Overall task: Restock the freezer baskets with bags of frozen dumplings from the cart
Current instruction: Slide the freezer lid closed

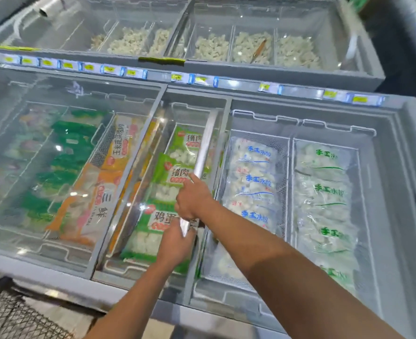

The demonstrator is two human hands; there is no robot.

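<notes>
The near freezer [397,167] holds wire baskets of bagged dumplings. Green bags [175,167] lie in the middle basket under a sliding glass lid. The lid's silver handle bar [207,143] runs front to back. My right hand [192,198] grips the bar near its middle, index finger pointing along it. My left hand [177,241] holds the bar's near end. To the right of the lid, uncovered baskets hold clear bags with blue print [255,182] and clear bags with green print [324,199].
Orange bags [99,192] and dark green bags [65,157] lie under the left glass lid. A second freezer [368,69] behind holds bins of loose dumplings. Yellow price tags [177,77] line the rail between the freezers. The cart's wire mesh [9,314] shows at bottom left.
</notes>
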